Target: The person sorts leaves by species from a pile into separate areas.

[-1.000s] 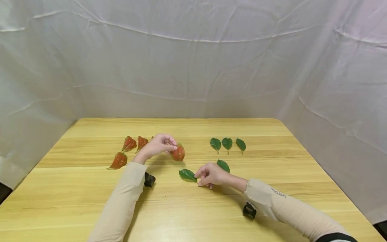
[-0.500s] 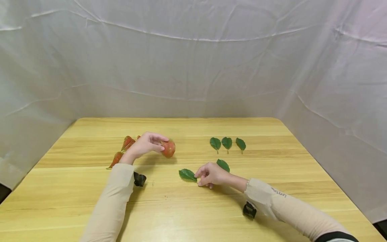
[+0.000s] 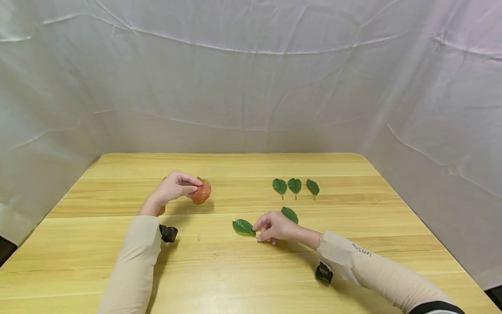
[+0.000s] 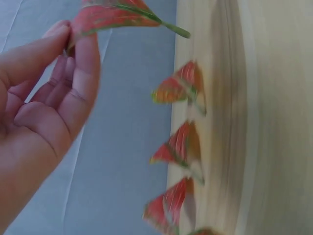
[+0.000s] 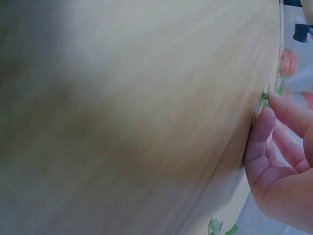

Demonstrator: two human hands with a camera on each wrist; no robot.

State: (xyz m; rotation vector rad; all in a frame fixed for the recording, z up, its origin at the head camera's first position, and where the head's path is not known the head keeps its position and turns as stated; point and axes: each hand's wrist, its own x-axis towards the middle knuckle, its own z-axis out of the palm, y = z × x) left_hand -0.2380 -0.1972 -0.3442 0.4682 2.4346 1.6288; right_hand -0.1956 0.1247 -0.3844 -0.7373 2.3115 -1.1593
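A red leaf [image 3: 201,193] with a green stem is pinched at its edge between thumb and fingers of my left hand [image 3: 174,189], raised above the left half of the table. The left wrist view shows the same red leaf [image 4: 117,18] at the fingertips. My right hand [image 3: 276,226] rests near the table's middle, thumb and finger pinching the stem end of a serrated green leaf [image 3: 243,226]. Another green leaf [image 3: 290,214] lies just behind that hand, partly covered by it. More red leaves [image 4: 180,146] lie in a line; the left hand mostly hides them in the head view.
At the back right of the wooden table [image 3: 235,279], a row of green leaves [image 3: 295,186] lies with stems toward me. A pale cloth [image 3: 251,87] hangs behind and along both sides. Small dark specks dot the table in front.
My left hand has moved left across the table with the red leaf, and now covers most of the other red leaves. The right hand and its green leaf have stayed in place.
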